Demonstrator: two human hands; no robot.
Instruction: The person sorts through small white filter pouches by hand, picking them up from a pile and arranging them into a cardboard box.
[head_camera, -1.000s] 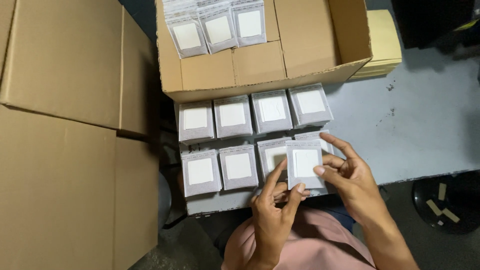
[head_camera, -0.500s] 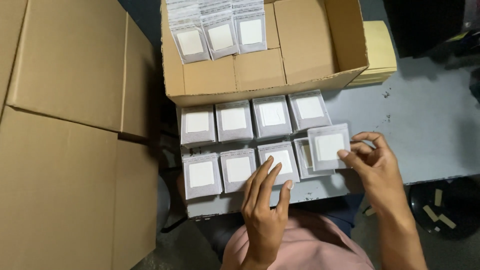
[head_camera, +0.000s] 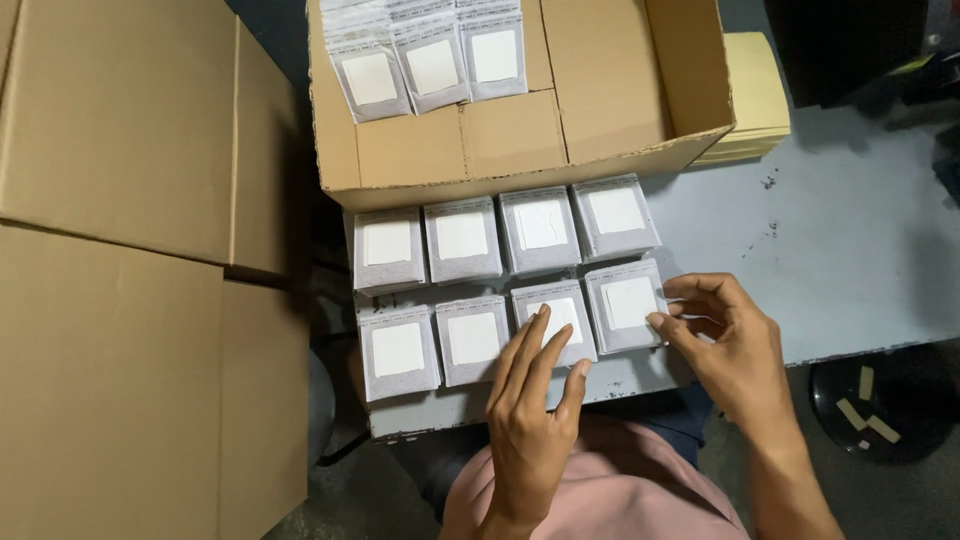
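Cardboard sheets, large, flat and brown, fill the left side of the view beside the grey worktop. An open brown cardboard box stands at the far edge of the worktop and holds a row of three grey sachets with white square labels at its upper left. A stack of pale yellow sheets lies just beside the box on its right. On the worktop in front of the box, eight grey packets with white square labels are set in two rows of four, each touching or just beside its neighbour. The right hand pinches the right edge of the near-row rightmost grey packet between thumb and fingertips; the packet lies flat in its place at the end of that row. The left hand is open and flat, fingers extended together, fingertips resting on the third near-row packet; it grasps nothing.
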